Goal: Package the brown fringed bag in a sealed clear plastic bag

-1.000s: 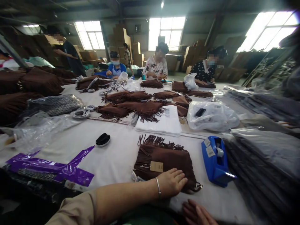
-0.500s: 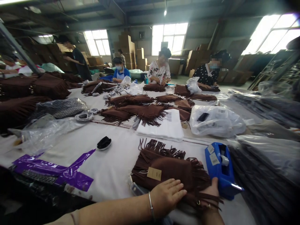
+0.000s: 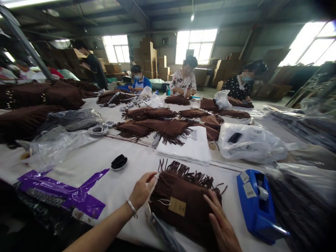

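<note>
A dark brown fringed bag (image 3: 191,190) lies on the white-covered table in front of me, with a tan paper tag (image 3: 177,206) tied on by a white string. My left hand (image 3: 142,191) is at the bag's upper left corner, fingers loosely bent and thumb apart; whether it touches the fringe I cannot tell. Against the bag's right side rests my right hand (image 3: 222,218), open, with its fingers stretched out over the brown material. A greyish strap (image 3: 161,227), seemingly wrapped in clear plastic, runs along the lower left edge of the bag.
To the right stands a blue tape dispenser (image 3: 256,206). Behind the bag are white plastic sheets (image 3: 183,150), a filled clear plastic bag (image 3: 252,141) and more brown fringed bags (image 3: 165,127). Purple plastic (image 3: 63,192) and a small black-filled dish (image 3: 119,162) lie left. Co-workers sit across the table.
My left hand has moved from the bag's front to its upper left corner. My right hand has come from under the right-side fringe onto the bag, whose right fringe no longer spreads outward.
</note>
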The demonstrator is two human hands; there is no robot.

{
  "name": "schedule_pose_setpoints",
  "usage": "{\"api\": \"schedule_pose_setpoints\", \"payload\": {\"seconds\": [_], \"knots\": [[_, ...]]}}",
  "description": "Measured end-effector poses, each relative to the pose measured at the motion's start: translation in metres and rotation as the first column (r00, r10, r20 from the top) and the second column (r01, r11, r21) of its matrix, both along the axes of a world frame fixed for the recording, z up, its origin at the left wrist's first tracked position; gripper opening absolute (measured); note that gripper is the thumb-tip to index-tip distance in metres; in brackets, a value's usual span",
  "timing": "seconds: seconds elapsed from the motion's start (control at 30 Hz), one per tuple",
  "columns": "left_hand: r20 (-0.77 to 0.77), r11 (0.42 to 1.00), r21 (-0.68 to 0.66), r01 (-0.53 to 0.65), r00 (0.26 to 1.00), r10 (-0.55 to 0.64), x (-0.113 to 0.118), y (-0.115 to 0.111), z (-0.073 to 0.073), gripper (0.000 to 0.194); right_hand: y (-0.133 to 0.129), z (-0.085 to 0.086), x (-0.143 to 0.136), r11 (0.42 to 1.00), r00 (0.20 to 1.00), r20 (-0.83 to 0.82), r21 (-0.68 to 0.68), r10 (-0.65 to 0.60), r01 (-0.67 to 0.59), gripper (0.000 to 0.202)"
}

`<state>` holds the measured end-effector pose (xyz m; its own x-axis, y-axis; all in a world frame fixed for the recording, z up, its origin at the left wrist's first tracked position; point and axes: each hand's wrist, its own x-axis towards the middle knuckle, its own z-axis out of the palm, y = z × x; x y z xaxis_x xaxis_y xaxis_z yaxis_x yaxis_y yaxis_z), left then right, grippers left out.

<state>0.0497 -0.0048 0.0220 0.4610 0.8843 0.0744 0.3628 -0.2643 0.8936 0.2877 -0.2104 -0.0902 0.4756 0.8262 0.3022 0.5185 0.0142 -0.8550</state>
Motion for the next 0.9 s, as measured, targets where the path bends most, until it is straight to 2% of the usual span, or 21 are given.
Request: {"api": "schedule_pose_setpoints", "payload": {"seconds": [0.03,0.07,0.1,0.17,0.2,0.27,0.37,0.5,0.6,0.7,0.9], "knots": [[0.017,0.987,-0.158,-0.039,0.999,0.042,-0.005,0.012,-0.004,0.037,-0.01,-0.003,0.009,0.998,0.983,-0.172,0.032,-0.056,0.062,0.048],[0.023,0.956,-0.289,-0.059,0.997,0.068,-0.009,0.022,-0.007,0.043,-0.018,-0.008,0.02,0.987,0.92,-0.367,0.028,-0.136,0.157,0.051],[0.02,0.921,-0.384,-0.059,0.997,0.072,-0.011,0.03,-0.01,0.047,-0.025,-0.014,0.031,0.973,0.802,-0.564,-0.016,-0.198,0.229,0.056],[0.009,0.871,-0.49,-0.02,1.0,0.028,-0.009,0.043,-0.014,0.05,-0.03,-0.026,0.053,0.967,0.541,-0.812,-0.109,-0.22,0.229,0.067],[0.013,0.841,-0.54,0.013,1.0,-0.006,-0.007,0.048,-0.015,0.051,-0.029,-0.029,0.062,0.973,0.433,-0.878,-0.137,-0.205,0.183,0.07],[0.029,0.769,-0.634,0.085,0.996,-0.086,0.001,0.056,-0.014,0.053,-0.017,-0.024,0.072,0.986,0.273,-0.948,-0.168,-0.163,0.006,0.068],[0.035,0.638,-0.752,0.163,0.977,-0.209,0.009,0.068,-0.012,0.058,0.011,0.006,0.075,0.945,0.107,-0.991,-0.105,-0.075,-0.31,0.057],[0.081,0.44,-0.863,0.247,0.928,-0.363,0.008,0.084,-0.013,0.062,0.046,0.049,0.076,0.83,0.022,-0.999,0.018,0.037,-0.558,0.054],[0.168,0.31,-0.894,0.324,0.883,-0.438,0.011,0.096,-0.015,0.062,0.068,0.061,0.085,0.741,-0.035,-0.998,0.064,0.054,-0.669,0.058],[0.215,0.259,-0.891,0.374,0.848,-0.485,0.03,0.106,-0.016,0.061,0.091,0.063,0.09,0.708,-0.06,-0.997,0.077,0.049,-0.702,0.058],[0.198,0.232,-0.895,0.381,0.805,-0.559,0.091,0.12,-0.025,0.057,0.129,0.061,0.085,0.668,-0.017,-0.999,0.035,0.033,-0.743,0.06]]}}
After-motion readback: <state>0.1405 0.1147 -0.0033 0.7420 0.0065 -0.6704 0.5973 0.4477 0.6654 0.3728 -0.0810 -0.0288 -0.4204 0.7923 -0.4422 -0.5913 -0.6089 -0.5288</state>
